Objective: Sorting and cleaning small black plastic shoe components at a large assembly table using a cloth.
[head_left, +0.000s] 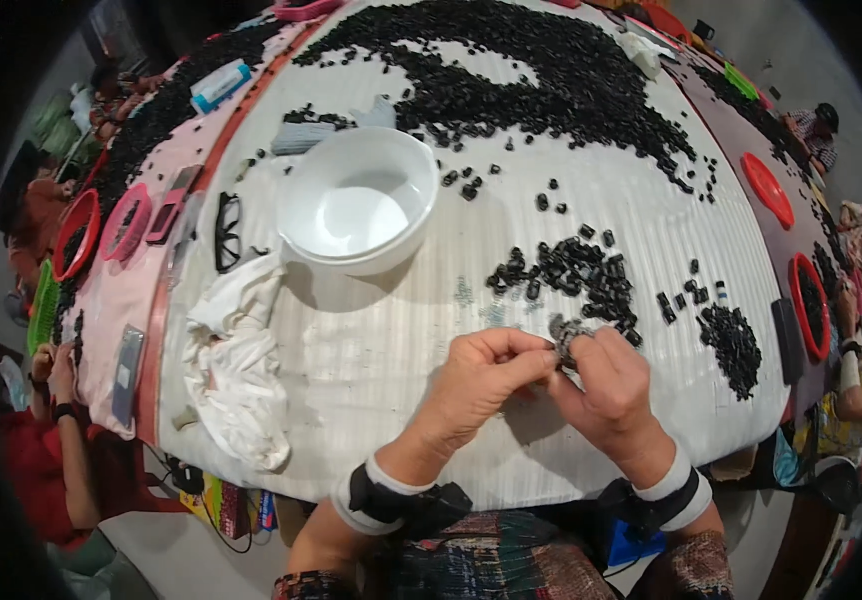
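Observation:
Over the near middle of the white-covered table (371,390), my two hands meet fingertip to fingertip. My right hand (613,385) is closed, with a crumpled dark grey scrap, perhaps cloth (565,332), at its fingers. Thumb and forefinger of my left hand (486,378) press together beside it; whatever they pinch is too small to make out. Just beyond lies a loose heap of small glossy black parts (601,280), with tiny clear bits (481,300) scattered beside it. A denser pile of thin black pieces (731,350) sits to the right.
A white basin (351,262) stands at left centre, with grey fabric (303,138) behind it. White cloth (241,390) and black-framed glasses (228,232) lie along the left side. A mass of black parts (551,70) covers the far end. Other people work at both side tables.

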`<control>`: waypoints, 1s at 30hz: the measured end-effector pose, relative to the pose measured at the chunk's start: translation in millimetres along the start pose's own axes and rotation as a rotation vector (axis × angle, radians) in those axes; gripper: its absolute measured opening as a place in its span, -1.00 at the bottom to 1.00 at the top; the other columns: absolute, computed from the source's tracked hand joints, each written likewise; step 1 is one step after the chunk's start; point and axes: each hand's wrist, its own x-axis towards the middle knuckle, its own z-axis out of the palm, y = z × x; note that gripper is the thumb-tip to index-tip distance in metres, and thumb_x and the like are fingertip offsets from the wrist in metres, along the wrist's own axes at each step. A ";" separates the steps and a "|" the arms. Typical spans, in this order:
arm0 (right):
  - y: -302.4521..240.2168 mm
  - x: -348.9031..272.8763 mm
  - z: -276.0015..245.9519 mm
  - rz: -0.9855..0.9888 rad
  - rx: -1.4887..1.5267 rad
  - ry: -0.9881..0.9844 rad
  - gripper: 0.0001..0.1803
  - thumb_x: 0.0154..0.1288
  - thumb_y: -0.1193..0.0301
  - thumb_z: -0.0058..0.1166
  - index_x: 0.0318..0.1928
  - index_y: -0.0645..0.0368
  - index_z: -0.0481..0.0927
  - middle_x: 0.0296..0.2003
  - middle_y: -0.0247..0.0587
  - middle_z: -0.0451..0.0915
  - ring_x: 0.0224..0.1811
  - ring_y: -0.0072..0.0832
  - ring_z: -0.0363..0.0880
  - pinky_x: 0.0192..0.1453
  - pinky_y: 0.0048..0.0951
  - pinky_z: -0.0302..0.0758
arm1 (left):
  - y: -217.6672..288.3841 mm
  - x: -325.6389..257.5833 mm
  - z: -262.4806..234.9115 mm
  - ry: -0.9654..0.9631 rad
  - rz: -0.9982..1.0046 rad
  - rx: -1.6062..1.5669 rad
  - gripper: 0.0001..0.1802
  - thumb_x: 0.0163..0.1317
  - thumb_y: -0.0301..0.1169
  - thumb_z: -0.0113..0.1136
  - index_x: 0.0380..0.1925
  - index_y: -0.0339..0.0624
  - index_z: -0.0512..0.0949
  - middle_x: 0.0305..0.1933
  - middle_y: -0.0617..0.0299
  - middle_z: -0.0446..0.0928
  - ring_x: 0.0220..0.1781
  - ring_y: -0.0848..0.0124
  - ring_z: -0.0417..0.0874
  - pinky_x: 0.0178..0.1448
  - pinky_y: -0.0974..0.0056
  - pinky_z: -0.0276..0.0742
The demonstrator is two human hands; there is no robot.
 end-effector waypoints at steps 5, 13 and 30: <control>1.3 -2.3 -2.3 -0.033 -0.020 0.005 -0.70 -0.18 0.57 0.27 -0.37 0.29 0.47 -0.56 -0.16 0.34 -0.55 -0.28 0.38 -0.53 -0.33 0.37 | -2.1 4.5 -4.7 -0.055 -0.009 0.033 -0.86 0.21 -0.49 0.24 -0.25 -0.32 0.60 -0.33 0.20 0.62 -0.36 0.49 0.65 -0.26 0.45 0.61; 2.6 1.9 -6.9 0.005 0.018 0.073 -0.62 -0.19 0.52 0.32 -0.31 0.31 0.46 -0.47 -0.14 0.37 -0.47 -0.25 0.43 -0.45 -0.34 0.43 | 2.8 1.6 -0.7 -0.044 0.008 0.021 -0.80 0.19 -0.43 0.28 -0.24 -0.35 0.61 -0.34 0.20 0.63 -0.35 0.52 0.63 -0.27 0.47 0.56; -1.2 -2.3 -9.2 0.004 0.051 -0.003 -0.64 -0.13 0.48 0.34 -0.33 0.30 0.45 -0.50 -0.13 0.36 -0.49 -0.26 0.41 -0.48 -0.33 0.39 | 0.5 3.9 -4.6 -0.053 0.024 0.044 -0.85 0.20 -0.52 0.24 -0.25 -0.38 0.59 -0.34 0.12 0.63 -0.37 0.45 0.65 -0.25 0.42 0.61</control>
